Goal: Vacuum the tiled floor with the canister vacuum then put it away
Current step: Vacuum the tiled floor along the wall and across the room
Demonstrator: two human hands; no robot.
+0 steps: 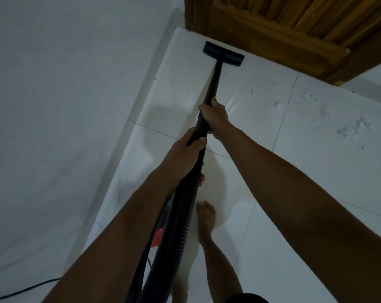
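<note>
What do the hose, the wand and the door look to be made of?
Hose: looks like black flexible plastic, ribbed and matte.
Wand: smooth, rigid black tube, plastic or painted metal; cannot tell.
Door: wood, warm brown with visible grain and slats, seemingly varnished.

Wall left, wooden door ahead; tiled floor open rightward.

White glossy floor tiles fill the scene, crossed by thin dark grout lines, with pale grey scuff-like flecks out at three o'clock. The wall at nine o'clock reads a flat bluish white. Black is the wand, black the floor head at twelve, black the ribbed hose. A flash of red-orange on the canister at six. The slatted door at one o'clock is warm brown wood.
</note>
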